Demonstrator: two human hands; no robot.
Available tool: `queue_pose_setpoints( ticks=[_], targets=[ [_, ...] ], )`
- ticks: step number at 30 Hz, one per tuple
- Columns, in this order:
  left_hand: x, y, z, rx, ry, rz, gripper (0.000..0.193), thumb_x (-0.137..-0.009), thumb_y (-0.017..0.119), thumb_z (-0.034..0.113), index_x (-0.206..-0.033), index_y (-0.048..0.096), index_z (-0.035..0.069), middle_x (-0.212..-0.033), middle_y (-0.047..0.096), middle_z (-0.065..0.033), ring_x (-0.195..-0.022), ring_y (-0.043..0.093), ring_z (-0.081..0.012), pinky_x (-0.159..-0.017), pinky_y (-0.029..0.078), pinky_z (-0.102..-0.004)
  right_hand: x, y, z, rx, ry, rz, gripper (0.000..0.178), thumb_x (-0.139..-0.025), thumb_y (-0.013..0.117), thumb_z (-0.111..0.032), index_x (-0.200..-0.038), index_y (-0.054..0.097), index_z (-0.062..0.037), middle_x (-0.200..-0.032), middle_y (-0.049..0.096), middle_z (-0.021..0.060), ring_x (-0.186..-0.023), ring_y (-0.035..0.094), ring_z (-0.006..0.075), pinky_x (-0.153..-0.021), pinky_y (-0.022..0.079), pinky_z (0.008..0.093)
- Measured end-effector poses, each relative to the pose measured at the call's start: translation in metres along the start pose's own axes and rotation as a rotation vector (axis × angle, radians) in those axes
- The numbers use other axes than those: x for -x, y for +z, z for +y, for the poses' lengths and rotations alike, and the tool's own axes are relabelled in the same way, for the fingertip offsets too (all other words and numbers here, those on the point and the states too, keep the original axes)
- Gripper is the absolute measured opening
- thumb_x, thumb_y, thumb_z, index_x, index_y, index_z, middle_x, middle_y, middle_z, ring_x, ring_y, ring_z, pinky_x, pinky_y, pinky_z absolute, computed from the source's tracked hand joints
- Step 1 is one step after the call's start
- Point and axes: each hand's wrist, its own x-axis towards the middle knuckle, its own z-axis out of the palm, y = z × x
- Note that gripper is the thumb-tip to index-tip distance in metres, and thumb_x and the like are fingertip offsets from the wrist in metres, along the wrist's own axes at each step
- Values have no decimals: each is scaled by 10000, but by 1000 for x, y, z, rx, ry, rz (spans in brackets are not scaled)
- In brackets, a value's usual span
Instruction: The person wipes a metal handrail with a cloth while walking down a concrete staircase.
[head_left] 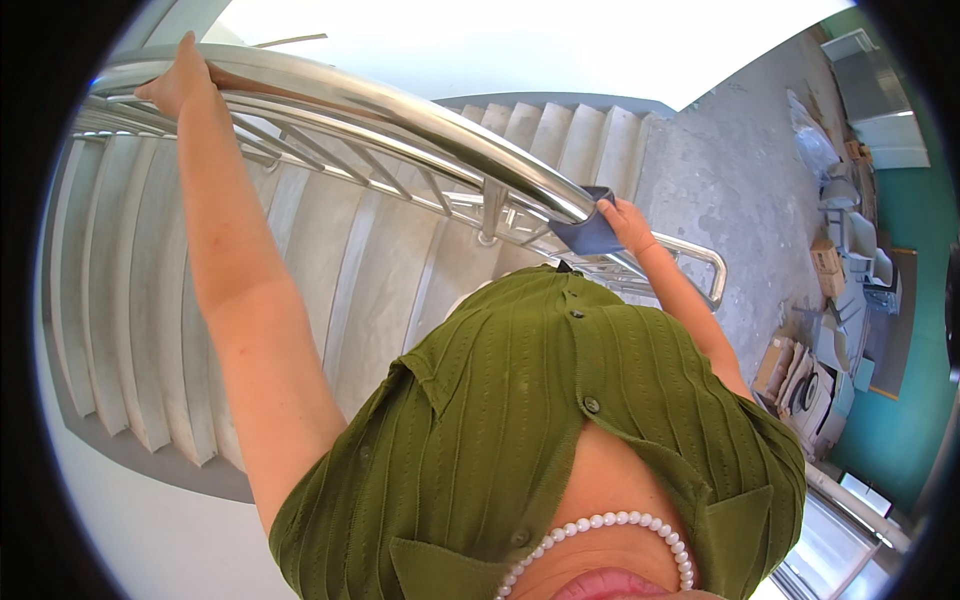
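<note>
A shiny metal stair handrail point(400, 115) slants from the upper left down to the middle right. Near its upper left end, my left hand point(182, 80) grips the tube with the arm stretched far out. My right hand point(626, 226) is closed on a dark blue cloth point(588, 236), which is folded over the rail toward its right end. The thumb and some fingers show at the cloth's edge; the other fingertips are hidden. Below the tube, slimmer metal bars point(370, 165) run along the stair.
Concrete steps point(330, 235) descend beneath the rail, with another flight point(565, 140) beyond. A grey concrete floor point(705, 190) lies to the right. Cardboard boxes point(775, 365), a plastic bag point(812, 140) and assorted clutter line the green wall point(915, 370).
</note>
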Motion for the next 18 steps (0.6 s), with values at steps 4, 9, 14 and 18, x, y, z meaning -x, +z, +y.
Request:
queue_pose_setpoints(
  ticks=[4,9,14,18],
  targets=[
    [8,7,7,26,12,18,961,-816,862,181,-1501,241,-81,-1396,552,-343,-1226,650,-428,-1064,562,-428,-17,7,52,123,-240,57,430,-1060,519,-377,-1321,640,-57,-1075,705,206,-929,659,334,-898,510,392],
    [-2,7,-6,21,37,40,1013,-778,894,219,-1494,256,-107,-1403,557,-336,-1229,649,-423,-1073,546,-421,-28,20,-53,399,-445,182,306,-1066,429,-265,-1297,612,-183,-1030,710,213,-961,669,439,-841,520,509],
    [-33,15,-34,-45,85,105,1060,-733,930,311,-1475,302,-111,-1397,577,-328,-1269,631,-413,-1124,497,-415,-30,36,-205,450,-509,216,337,-1071,438,-368,-1206,638,-133,-1058,704,192,-1017,663,434,-845,523,519],
    [-28,18,-24,-125,26,92,1077,-753,909,359,-1481,276,-121,-1415,553,-352,-1295,604,-447,-1134,484,-425,-40,48,-295,169,-404,204,651,-983,552,-609,-1219,603,-5,-1109,718,213,-1033,682,433,-886,541,492]
  ],
)
